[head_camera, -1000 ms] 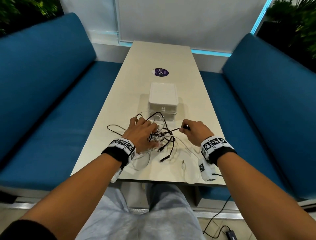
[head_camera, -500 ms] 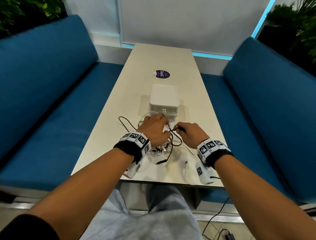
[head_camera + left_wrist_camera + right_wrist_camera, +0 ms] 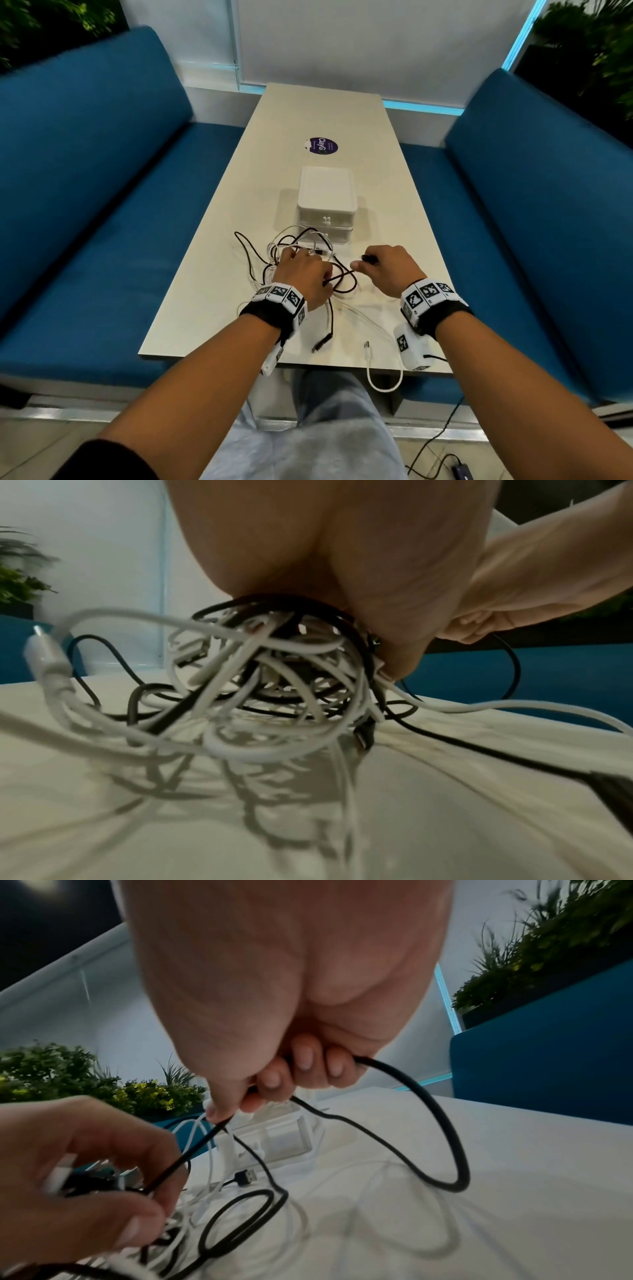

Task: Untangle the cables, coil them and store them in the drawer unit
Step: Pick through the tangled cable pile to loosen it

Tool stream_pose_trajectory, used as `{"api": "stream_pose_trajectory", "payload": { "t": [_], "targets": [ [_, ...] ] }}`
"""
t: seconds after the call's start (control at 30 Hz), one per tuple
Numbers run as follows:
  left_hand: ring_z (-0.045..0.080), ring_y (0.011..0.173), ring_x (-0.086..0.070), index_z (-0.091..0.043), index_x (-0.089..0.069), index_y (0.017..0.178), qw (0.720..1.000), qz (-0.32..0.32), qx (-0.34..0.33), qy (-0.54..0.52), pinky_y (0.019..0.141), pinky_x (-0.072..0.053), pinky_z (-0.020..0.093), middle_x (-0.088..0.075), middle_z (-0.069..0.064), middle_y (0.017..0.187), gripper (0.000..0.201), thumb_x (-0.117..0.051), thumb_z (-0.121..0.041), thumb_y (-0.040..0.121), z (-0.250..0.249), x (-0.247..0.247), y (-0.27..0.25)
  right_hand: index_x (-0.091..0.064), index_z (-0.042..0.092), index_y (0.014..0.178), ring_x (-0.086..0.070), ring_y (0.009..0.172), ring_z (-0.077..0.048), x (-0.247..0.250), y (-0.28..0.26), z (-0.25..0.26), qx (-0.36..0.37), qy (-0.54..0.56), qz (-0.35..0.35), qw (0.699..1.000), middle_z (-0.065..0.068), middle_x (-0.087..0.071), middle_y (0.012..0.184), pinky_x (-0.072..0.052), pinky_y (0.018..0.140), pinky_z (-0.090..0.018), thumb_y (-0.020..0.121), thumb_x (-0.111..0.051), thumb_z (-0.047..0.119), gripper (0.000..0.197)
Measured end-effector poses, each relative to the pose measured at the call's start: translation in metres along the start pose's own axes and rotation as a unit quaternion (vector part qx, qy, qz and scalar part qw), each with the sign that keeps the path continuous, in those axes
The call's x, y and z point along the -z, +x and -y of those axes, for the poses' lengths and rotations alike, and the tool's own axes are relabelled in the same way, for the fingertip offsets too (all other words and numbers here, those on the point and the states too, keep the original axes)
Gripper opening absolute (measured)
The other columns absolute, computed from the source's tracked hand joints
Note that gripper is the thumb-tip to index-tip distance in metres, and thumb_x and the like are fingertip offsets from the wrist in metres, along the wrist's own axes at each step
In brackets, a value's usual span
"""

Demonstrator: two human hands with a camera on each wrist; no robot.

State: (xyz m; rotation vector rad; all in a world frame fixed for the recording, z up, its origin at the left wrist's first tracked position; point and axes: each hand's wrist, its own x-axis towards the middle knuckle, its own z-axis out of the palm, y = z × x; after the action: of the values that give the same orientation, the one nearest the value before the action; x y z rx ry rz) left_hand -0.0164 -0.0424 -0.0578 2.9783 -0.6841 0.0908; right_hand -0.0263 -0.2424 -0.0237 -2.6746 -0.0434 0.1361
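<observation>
Near table (image 3: 212, 308) edge: loose plugs. Mid-table: left hand (image 3: 303, 275) clutches cable tangle (image 3: 274, 669); right hand (image 3: 387, 270) fisted round black cable (image 3: 428, 1123). Cables light, limp, snag-prone; grip near plug. Beyond: drawer unit (image 3: 325, 195), closed.

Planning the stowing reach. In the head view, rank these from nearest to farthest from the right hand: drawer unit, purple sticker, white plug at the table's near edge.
From the right hand:
1. Drawer unit, ahead and left.
2. White plug, behind, near edge.
3. Purple sticker, far beyond the unit.
</observation>
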Motion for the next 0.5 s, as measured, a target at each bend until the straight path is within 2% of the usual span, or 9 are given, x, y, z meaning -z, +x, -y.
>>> {"api": "stream_pose_trajectory", "payload": {
  "t": [0.07,0.13,0.23,0.3,0.4,0.5],
  "targets": [
    [0.021,0.103,-0.051,-0.032,-0.063,0.085,1.0,0.005,0.005,-0.01,0.099,-0.028,0.043,-0.066,-0.008,0.096,0.022,-0.052,-0.051,0.083,0.002,0.003,0.002,-0.058,0.021,0.079,-0.057,0.078,-0.026,0.006,0.001,-0.004,-0.01,0.007,-0.01,1.0,-0.005,-0.061,0.08,-0.04,0.063,-0.03,0.09,-0.06,0.052,0.033],
    [0.02,0.105,-0.052,-0.032,-0.064,0.089,1.0,0.0,0.01,-0.016,0.1,-0.028,0.044,-0.066,-0.007,0.099,0.029,-0.05,-0.058,0.085,0.002,0.004,0.002,-0.057,0.02,0.079,-0.058,0.078,-0.027,0.011,0.003,-0.009,-0.02,0.008,-0.028,0.999,-0.007,-0.063,0.081,-0.041,0.061,-0.03,0.09,-0.06,0.053,0.035],
    [0.021,0.107,-0.053,-0.03,-0.06,0.09,0.999,-0.026,0.017,-0.012,0.1,-0.028,0.045,-0.067,-0.007,0.103,0.037,-0.046,-0.064,0.087,0.002,0.001,0.001,-0.05,0.023,0.07,-0.055,0.07,-0.025,0.012,0.003,-0.011,-0.036,0.012,-0.056,0.998,-0.004,-0.058,0.073,-0.035,0.052,-0.028,0.09,-0.059,0.053,0.037],
    [0.022,0.107,-0.053,-0.029,-0.058,0.094,0.999,-0.03,0.023,-0.006,0.099,-0.029,0.045,-0.068,-0.007,0.104,0.039,-0.044,-0.065,0.089,0.001,-0.001,0.0,-0.052,0.022,0.073,-0.053,0.068,-0.023,0.006,0.002,-0.012,-0.037,0.012,-0.069,0.997,0.0,-0.055,0.07,-0.032,0.05,-0.027,0.091,-0.059,0.053,0.036],
    [0.023,0.106,-0.056,-0.026,-0.052,0.107,0.998,-0.05,0.021,-0.036,0.098,-0.031,0.045,-0.066,-0.005,0.109,0.037,-0.046,-0.059,0.092,0.002,-0.003,0.001,-0.055,0.02,0.081,-0.055,0.072,-0.025,-0.002,0.004,-0.018,-0.045,0.018,-0.066,0.997,-0.002,-0.058,0.074,-0.034,0.054,-0.028,0.091,-0.059,0.051,0.032],
    [0.022,0.104,-0.056,-0.024,-0.051,0.112,0.993,-0.066,-0.039,-0.093,0.098,-0.03,0.04,-0.057,-0.005,0.121,0.028,-0.053,-0.046,0.095,0.006,-0.005,-0.005,-0.059,0.019,0.087,-0.056,0.079,-0.027,-0.003,0.005,-0.025,-0.063,0.012,-0.043,0.997,-0.004,-0.06,0.08,-0.04,0.063,-0.03,0.093,-0.057,0.046,0.027]
  ]
}}
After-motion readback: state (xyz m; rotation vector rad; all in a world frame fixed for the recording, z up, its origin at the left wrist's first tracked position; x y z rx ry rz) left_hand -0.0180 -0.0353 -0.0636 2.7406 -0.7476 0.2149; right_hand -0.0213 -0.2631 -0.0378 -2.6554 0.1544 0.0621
